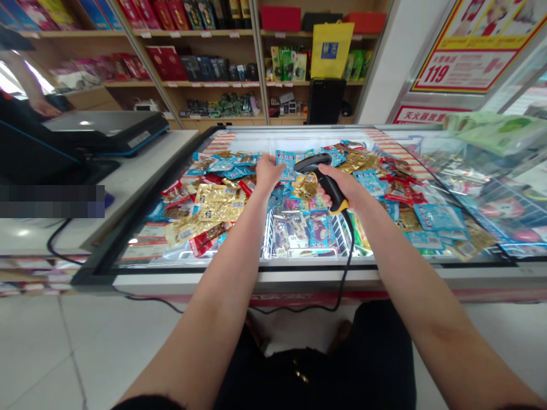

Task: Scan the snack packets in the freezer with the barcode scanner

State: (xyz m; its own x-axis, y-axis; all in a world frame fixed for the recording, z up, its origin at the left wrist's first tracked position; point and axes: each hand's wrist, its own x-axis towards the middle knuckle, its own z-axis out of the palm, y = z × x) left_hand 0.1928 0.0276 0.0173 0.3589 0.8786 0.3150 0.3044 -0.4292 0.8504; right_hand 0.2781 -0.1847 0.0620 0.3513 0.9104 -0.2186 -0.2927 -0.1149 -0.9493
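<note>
My right hand [351,189] is wrapped round the handle of a black and yellow barcode scanner [334,191], its head turned left. A cable runs down from the handle over the front edge of the freezer. Between the thumb and fingers of my left hand [269,172] is a small blue snack packet [287,161], held upright just left of the scanner's head. Gold snack packets [222,196] lie in a heap left of my left hand. To the right of the scanner are more blue packets [440,217] and red packets [404,189].
The packets rest on a glass-topped chest freezer [299,279], with wire baskets of goods beneath. On the left counter [179,154] stands a flat-topped scale [106,128]; another person's hand [46,108] is near it. Stocked shelves [205,84] line the back. Green plastic bags [499,132] lie at right.
</note>
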